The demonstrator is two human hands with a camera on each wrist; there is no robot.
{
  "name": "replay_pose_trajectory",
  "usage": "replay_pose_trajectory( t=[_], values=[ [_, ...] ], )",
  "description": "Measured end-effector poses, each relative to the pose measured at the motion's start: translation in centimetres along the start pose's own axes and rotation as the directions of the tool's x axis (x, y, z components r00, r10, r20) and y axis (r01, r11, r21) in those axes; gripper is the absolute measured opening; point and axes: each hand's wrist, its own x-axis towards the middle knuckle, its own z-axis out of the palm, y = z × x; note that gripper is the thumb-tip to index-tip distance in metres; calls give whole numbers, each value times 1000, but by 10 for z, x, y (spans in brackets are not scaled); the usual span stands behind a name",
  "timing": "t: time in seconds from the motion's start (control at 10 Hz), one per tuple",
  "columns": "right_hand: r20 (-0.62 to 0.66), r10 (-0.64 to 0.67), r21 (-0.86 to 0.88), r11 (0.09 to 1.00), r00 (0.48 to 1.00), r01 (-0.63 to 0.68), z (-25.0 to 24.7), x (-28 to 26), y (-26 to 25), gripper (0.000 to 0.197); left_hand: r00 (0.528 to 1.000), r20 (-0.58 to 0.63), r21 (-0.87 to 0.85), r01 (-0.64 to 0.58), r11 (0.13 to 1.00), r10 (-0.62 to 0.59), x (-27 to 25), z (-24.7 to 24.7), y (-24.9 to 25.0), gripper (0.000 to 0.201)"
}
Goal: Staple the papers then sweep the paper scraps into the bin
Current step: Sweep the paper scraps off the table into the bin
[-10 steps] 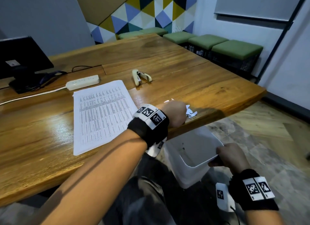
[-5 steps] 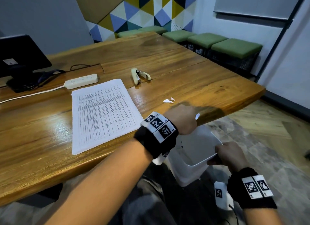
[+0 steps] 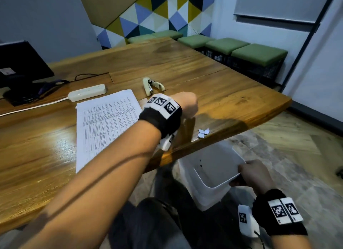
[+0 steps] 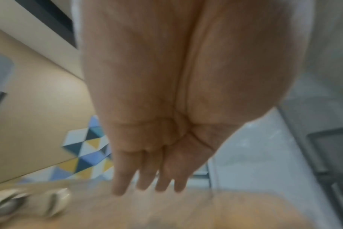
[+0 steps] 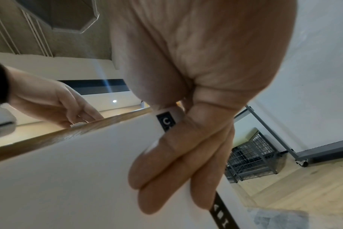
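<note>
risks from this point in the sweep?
1. The paper scraps lie at the table edge, near the far rim of the bin; a quick push could send them past it onto the floor.
2. The left hand sits beside the stapled papers; its sweep could drag them.
3. The right hand holds the bin by one rim only; it could tilt.

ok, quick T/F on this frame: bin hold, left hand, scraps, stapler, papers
1. The right hand grips the rim of the white bin. True.
2. The left hand holds the stapler. False: its fingers are straight, and the stapler lies alone on the table.
3. All paper scraps are in the bin. False: some lie by the table edge.
4. The bin sits below the table edge. True.
5. The papers lie flat on the table. True.
</note>
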Motion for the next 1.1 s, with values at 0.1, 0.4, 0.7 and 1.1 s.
replay_pose_trajectory(
  t=[0.1,0.4,0.7,1.1],
  values=[
    [6,11,13,1000,1000,-11,-1,5,2,26,995,75,91,54,994,-61,18,5,-13,36],
    [3,7,17,1000,1000,-7,-5,4,2,23,976,191,89,-125,988,106,-8,41,16,31],
    [-14,-5,-21,1000,1000,5,-1,-1,5,24,986,165,99,-34,995,17,16,27,14,24],
    [32,-25,-77,997,999,27,-1,-7,4,21,962,187,-39,-197,980,201,-45,49,51,41]
  ],
)
